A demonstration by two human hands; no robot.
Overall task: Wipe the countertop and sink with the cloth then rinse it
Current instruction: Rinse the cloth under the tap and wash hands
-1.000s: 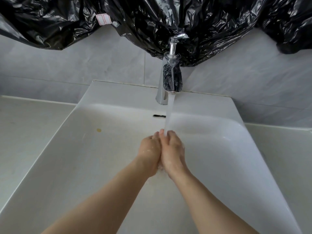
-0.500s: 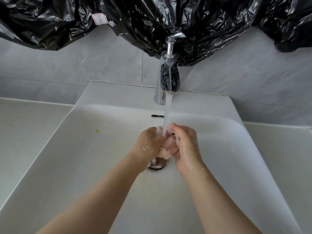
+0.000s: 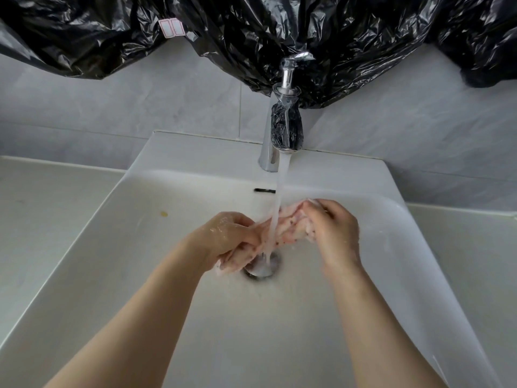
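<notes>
Fingers of the left hand (image 3: 226,236) and right hand (image 3: 333,233) curl round opposite ends of the pink cloth (image 3: 285,228), stretched under the faucet's (image 3: 282,130) stream above the sink (image 3: 156,236) drain (image 3: 261,268), forearms angled inward.

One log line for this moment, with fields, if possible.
step: rinsing | cloth: under water stream | left hand: grips cloth | right hand: grips cloth

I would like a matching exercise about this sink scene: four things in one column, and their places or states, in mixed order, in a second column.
Things:
1. cloth
2. faucet
3. yellow spot
4. black plastic

Places or states:
A. hangs over the wall above
B. gripped by the left hand and the right hand
C. on the left slope of the sink
D. pouring water

Pairs: 1-B, 2-D, 3-C, 4-A
</notes>
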